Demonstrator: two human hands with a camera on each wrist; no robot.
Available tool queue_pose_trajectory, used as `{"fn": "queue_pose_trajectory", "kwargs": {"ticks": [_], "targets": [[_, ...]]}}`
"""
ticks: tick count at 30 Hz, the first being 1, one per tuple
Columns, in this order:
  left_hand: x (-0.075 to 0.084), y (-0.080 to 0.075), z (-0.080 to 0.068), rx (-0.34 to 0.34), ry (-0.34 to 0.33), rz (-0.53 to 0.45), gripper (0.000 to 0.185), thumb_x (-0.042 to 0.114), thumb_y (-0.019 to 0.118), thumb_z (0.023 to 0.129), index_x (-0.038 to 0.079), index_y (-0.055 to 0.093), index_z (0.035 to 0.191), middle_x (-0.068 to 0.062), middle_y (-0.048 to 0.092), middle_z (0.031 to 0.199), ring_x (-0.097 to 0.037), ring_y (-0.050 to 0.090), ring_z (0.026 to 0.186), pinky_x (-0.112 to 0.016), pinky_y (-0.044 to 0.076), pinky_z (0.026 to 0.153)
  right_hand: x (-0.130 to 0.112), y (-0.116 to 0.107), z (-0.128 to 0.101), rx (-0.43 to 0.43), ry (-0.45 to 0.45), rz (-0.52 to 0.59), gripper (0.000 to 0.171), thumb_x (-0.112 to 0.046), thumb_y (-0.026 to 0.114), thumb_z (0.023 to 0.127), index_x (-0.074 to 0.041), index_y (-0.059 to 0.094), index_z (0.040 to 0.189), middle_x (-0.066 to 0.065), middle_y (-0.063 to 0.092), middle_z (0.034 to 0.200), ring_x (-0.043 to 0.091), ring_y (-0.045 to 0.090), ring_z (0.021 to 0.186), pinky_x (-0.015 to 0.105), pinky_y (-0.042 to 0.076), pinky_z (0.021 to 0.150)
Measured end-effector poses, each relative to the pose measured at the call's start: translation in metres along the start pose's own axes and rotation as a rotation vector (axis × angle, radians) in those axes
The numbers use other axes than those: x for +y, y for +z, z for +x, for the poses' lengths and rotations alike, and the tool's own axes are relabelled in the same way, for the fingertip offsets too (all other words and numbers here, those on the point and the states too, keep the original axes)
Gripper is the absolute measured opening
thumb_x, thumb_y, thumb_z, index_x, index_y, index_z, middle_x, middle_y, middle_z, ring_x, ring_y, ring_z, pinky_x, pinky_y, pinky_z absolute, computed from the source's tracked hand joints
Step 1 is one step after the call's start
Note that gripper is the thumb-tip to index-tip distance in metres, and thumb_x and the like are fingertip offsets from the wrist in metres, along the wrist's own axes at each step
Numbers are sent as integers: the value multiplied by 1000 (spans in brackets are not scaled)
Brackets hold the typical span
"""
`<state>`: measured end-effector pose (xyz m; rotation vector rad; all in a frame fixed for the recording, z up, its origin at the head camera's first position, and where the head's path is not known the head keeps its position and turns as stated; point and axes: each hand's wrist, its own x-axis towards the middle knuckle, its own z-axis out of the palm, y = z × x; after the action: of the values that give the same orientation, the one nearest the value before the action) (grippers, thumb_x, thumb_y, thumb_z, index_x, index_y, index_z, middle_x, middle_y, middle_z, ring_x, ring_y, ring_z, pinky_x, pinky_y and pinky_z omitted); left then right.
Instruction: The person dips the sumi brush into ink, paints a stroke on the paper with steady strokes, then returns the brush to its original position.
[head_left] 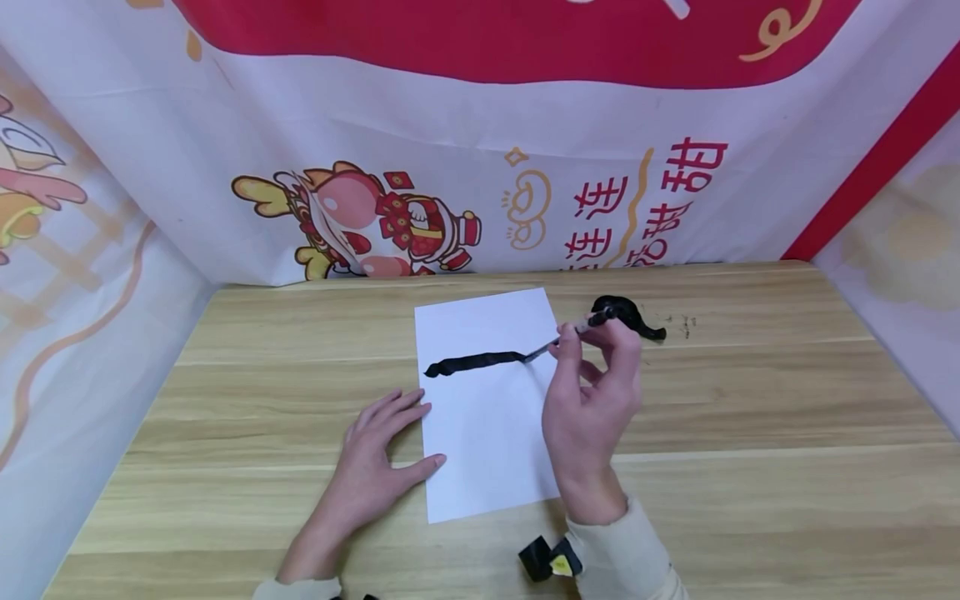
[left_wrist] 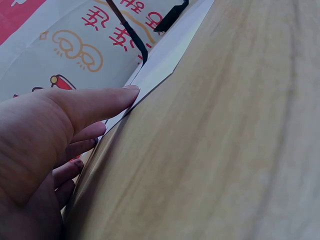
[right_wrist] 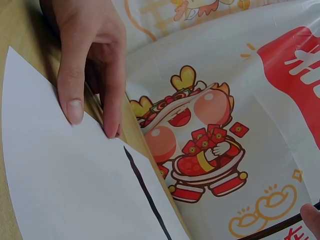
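A white sheet of paper [head_left: 487, 442] lies on the wooden table, crossed in its upper half by a thick black stroke [head_left: 472, 362]. My right hand [head_left: 596, 400] pinches a thin brush [head_left: 545, 347] between thumb and fingers, its dark tip at the stroke's right end. In the left wrist view the brush [left_wrist: 131, 32] slants down to a bent black tip. My left hand [head_left: 382, 454] rests at the paper's left edge, fingers spread and thumb tip on the sheet. The right wrist view shows the left hand [right_wrist: 92, 55] touching the paper [right_wrist: 65, 175] beside the stroke [right_wrist: 145, 190].
A glossy black rounded thing with a tail [head_left: 618, 308] lies right of the paper's top, dark specks [head_left: 684, 325] beside it. A small black block [head_left: 536, 558] with a yellow label sits by the right sleeve [head_left: 626, 550]. A printed cloth [head_left: 450, 117] stands behind the table.
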<state>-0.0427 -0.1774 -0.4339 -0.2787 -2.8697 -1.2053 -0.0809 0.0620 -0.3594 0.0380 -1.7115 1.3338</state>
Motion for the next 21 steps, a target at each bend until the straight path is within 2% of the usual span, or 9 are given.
{"fn": "queue_pose_trajectory", "kwargs": {"ticks": [21], "targets": [[0, -1, 1, -8, -16, 0, 65, 38, 91, 86, 20, 69, 144, -1, 54, 165, -38, 36, 159, -75, 21, 125, 4, -3, 3, 11, 26, -27, 24, -6, 65, 107, 7, 57, 126, 22, 70, 108, 14, 71, 98, 17, 64, 77]]}}
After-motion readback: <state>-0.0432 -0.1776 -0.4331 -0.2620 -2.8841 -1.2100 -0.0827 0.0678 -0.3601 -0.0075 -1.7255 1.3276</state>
